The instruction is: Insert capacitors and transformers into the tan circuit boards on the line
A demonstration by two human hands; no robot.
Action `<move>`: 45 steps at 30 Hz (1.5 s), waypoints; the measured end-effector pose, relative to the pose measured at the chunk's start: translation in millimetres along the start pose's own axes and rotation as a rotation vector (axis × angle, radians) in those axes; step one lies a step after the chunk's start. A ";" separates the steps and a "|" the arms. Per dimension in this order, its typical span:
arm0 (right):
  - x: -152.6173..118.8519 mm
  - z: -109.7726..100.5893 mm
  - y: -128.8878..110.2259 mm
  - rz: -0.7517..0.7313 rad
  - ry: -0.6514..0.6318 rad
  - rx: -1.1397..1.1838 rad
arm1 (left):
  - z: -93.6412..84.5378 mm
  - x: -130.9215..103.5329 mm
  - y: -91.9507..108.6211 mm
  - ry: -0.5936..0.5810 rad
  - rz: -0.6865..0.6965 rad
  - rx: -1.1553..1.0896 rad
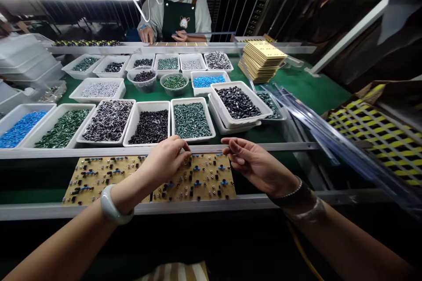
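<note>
Two tan circuit boards, one on the left (95,180) and one on the right (211,186), lie side by side along the metal rails, dotted with small black, blue and silvery parts. My left hand (166,158) is over the middle of the boards, its thumb and fingertips drawn together near the top edge; whatever they pinch is hidden. Beyond the right board's upper corner is my right hand (252,160), thumb pressed towards the curled fingers. Something tiny may be between them, too small to name. Closest to both hands stands a white tray of dark green components (193,120).
Several white trays hold black parts (150,127), long-leaded parts (107,120) and blue parts (21,129). A tilted tray of black parts (237,102) rests on others. Yellow boards (262,61) are stacked behind. Clear plastic strips (306,116) lie right. A co-worker (178,19) sits opposite.
</note>
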State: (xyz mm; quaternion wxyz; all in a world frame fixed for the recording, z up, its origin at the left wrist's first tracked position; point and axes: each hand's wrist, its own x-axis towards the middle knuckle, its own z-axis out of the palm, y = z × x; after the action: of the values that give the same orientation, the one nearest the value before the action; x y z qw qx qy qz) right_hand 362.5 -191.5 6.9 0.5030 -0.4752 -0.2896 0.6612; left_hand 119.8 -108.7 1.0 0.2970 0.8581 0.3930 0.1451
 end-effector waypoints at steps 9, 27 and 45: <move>0.1 0.2 0.5 -0.014 0.016 -0.028 | 1.4 -0.6 1.8 -0.017 0.011 0.105; 7.6 -9.3 1.4 -0.081 -0.024 -0.410 | -3.2 -8.5 21.7 -0.024 -0.417 -0.898; 12.4 -7.5 -10.7 -0.331 -0.040 -1.181 | -10.1 -18.3 25.2 0.039 -0.627 -1.574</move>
State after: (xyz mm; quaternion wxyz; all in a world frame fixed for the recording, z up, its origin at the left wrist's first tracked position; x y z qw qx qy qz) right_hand 373.0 -177.1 9.0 0.2452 -0.6099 -0.6864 0.3109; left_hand 117.9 -131.6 24.3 0.8274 0.2498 0.4021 0.3022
